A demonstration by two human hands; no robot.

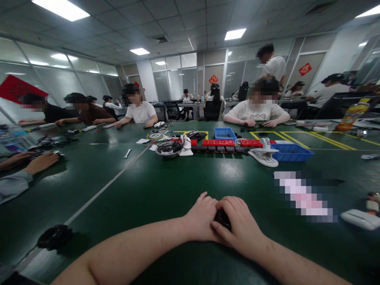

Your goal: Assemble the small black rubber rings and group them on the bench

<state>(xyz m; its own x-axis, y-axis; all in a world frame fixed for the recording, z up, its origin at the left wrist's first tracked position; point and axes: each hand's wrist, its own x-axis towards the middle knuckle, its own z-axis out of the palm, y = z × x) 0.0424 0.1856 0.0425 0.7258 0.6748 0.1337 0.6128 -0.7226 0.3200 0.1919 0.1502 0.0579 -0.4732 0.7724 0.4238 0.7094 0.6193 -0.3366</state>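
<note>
A small glossy black rounded object [223, 219] sits between my two hands, close above or on the green table; its kind cannot be made out. My right hand [242, 223] wraps over it from the right, thumb in front and fingers over the top. From the left, my left hand [202, 217] presses against the object with curled fingers, partly hidden, and one fingertip sticks up at the back. The two hands touch each other. At the lower left, well away from both hands, lies a black coil [55, 236].
Ahead stand a black bowl of cables [168, 152], red sockets [218, 142], a white clamp [267, 154] and a blue bin [292, 153]. A wrench [127, 153] lies left. A white case [360, 219] is right. Co-workers sit around; one person's hands [44, 162] work at left.
</note>
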